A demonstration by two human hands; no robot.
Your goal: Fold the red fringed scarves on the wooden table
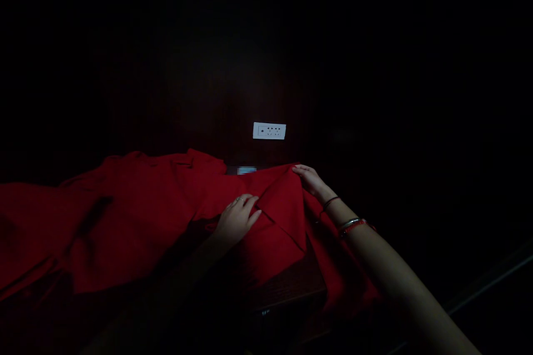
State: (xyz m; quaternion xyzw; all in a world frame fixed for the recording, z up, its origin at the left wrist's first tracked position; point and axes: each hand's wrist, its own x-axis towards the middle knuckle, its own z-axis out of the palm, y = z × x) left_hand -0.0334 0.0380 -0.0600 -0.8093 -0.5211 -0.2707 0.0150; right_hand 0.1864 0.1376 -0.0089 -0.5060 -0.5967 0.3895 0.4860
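We press the left hand (237, 221) flat on the red cloth (137, 216) fold, right hand (310, 179) pinching its far corner — best kept taut, edges aligned.

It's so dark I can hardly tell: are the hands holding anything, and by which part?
The right hand grips the red cloth at the far corner of a folded flap; the left hand only rests on that flap's edge.
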